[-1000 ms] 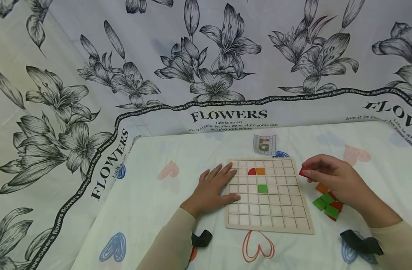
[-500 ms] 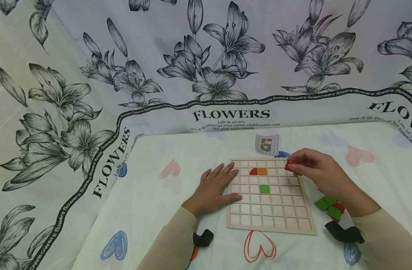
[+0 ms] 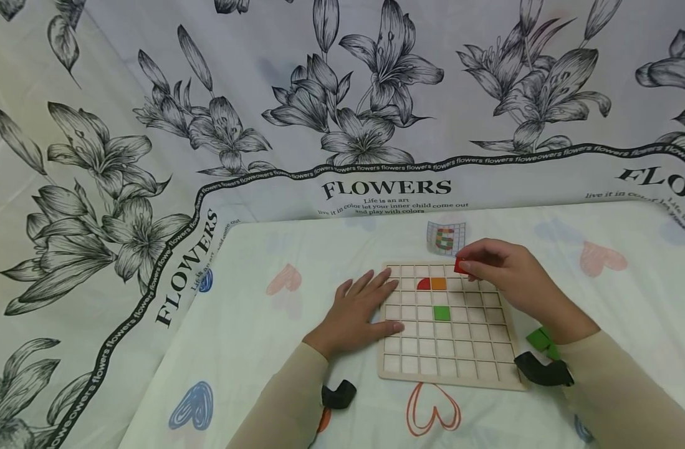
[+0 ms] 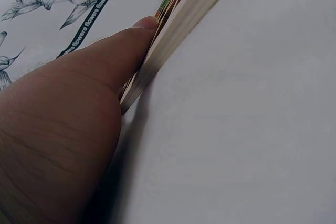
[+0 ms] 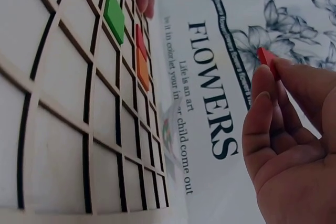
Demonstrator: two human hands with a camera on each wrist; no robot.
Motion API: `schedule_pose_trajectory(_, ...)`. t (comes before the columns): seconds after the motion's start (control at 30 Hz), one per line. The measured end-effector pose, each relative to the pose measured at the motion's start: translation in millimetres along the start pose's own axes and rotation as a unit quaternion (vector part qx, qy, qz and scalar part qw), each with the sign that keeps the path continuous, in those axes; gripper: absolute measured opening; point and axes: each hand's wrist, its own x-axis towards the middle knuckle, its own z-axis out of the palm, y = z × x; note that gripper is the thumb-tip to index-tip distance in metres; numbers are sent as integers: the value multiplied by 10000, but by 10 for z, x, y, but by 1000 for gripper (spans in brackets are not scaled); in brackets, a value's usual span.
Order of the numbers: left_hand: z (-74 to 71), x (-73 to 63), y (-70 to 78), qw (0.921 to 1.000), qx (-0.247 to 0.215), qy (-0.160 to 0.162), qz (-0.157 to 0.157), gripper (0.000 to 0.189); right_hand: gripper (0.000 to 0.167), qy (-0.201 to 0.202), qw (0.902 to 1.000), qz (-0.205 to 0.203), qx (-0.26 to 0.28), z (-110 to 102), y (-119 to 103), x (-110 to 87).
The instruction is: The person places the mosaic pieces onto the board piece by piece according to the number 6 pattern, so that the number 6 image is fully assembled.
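A wooden grid board lies on the heart-print cloth. Three tiles sit in its cells: a red rounded tile, an orange square tile beside it and a green square tile lower down. My left hand rests with spread fingers on the board's left edge; the left wrist view shows the thumb against that edge. Over the board's far right part, my right hand pinches a small red tile between thumb and fingers, raised above the cells.
Behind the board lies a small printed pattern card with a coloured figure on a grid. Green tiles lie right of the board, partly hidden by the right forearm. Black straps hang at both wrists. A flower-print cloth rises behind.
My right hand has carried the red tile leftward from beside the board to over its far right part. Its forearm now covers more of the loose tiles. The left hand stays on the board.
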Motion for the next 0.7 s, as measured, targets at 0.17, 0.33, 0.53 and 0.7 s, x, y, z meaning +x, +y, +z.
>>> schedule_pose_trajectory(0.17,-8,-4,5,10000,-37,16,23,90,27,-63,9997,148,171,44,18,61)
schedule_pose_trajectory(0.33,-2,0,-1,10000,-12,9,16,89,30,-136,9992,356,110,86,80,104)
schedule_pose_trajectory(0.53,-2,3,0,10000,-33,26,60,88,24,-268,9965,769,-175,143,217,133)
schedule_pose_trajectory(0.7,1,5,-4,10000,7,24,52,88,20,-405,9944,836,-505,184,318,141)
